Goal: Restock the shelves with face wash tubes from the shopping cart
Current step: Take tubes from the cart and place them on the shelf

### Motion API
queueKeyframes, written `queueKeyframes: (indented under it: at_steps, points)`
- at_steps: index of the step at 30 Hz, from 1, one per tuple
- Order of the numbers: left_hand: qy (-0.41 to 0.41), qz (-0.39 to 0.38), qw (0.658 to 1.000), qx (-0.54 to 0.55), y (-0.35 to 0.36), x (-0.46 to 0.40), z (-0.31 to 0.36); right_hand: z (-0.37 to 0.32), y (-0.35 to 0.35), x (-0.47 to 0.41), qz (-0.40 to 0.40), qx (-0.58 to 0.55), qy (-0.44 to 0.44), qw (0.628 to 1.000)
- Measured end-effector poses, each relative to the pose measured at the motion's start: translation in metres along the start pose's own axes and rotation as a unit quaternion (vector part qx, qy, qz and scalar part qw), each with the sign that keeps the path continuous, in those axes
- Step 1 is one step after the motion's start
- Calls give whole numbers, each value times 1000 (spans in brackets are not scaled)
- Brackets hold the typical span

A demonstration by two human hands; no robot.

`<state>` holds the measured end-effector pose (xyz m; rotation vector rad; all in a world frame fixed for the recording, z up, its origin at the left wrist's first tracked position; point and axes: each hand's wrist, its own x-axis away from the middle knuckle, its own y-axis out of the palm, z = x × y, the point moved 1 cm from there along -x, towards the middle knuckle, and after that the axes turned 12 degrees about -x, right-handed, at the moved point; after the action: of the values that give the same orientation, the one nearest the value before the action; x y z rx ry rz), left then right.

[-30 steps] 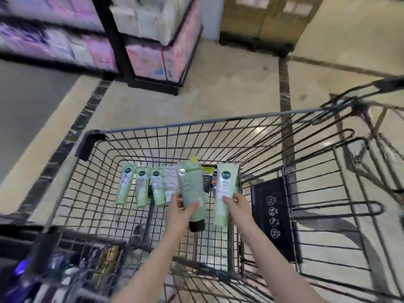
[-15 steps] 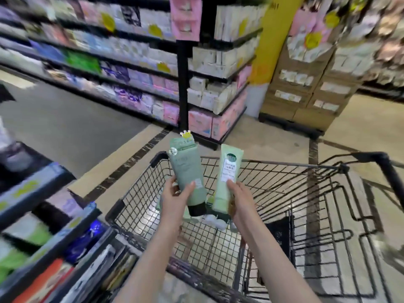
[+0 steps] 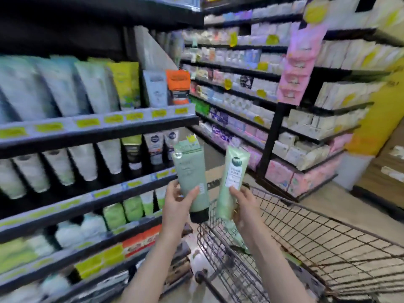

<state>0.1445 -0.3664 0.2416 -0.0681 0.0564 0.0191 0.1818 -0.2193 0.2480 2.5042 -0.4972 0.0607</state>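
Observation:
My left hand [image 3: 178, 203] grips a sage-green face wash tube [image 3: 190, 171] with a black cap at its lower end, held upright. My right hand [image 3: 242, 204] grips a paler green face wash tube [image 3: 232, 174] with a dark round logo and a white label. Both tubes are raised in front of me, above the near left corner of the wire shopping cart [image 3: 295, 241]. To my left stand the shelves [image 3: 98, 127] filled with rows of tubes. More pale green packaging shows low inside the cart, under my right wrist.
The left shelving holds several tiers of tubes with yellow price tags along black edges. A second shelving run [image 3: 251, 68] with pastel packs lines the aisle ahead. An end display [image 3: 310, 136] of boxed packs stands at right. Tan floor lies beyond the cart.
Both hands lifted the two tubes out of the cart and up to chest height. My view swung up and left from the cart basket to the stocked shelves.

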Motion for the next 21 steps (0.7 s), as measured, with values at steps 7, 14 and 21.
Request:
queueKeyframes:
  at_steps: [7, 14, 21]
  points:
    - [20, 115, 993, -29, -111, 21, 6, 54, 91, 22, -95, 3, 47, 994]
    - [-4, 201, 979, -30, -233, 53, -4, 126, 178, 67, -171, 36, 113, 978]
    - [-34, 260, 963, -60, -343, 72, -21, 193, 258, 110, -215, 71, 150, 962]
